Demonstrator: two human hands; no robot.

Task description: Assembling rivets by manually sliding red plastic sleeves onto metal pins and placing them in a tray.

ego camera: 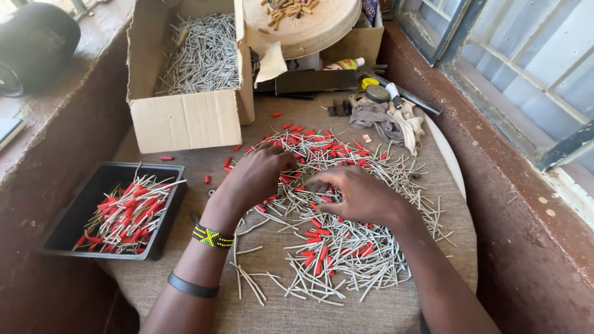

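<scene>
Here, my left hand (257, 176) rests knuckles-up on the heap of thin grey sticks (346, 247), fingers curled under; I cannot tell whether they pinch anything. My right hand (362, 195) lies just right of it, fingertips (322, 185) closed around a small grey stick end at the middle of the heap.

The small red caps (315, 145) lie mixed through the sticks, thickest along the far side and again near my right wrist. All of it sits on a burlap-covered round table (445, 222).

Left of the heap: a black tray (80, 210) holding red-capped sticks (127, 216).

Far left: an open cardboard box (185, 120) of bare sticks.

Far right: a crumpled grey cloth (380, 120), a glue bottle (343, 64), a dark flat case (315, 80).

On my left wrist: a beaded bracelet (212, 237) and, nearer, a black band (192, 287).
</scene>
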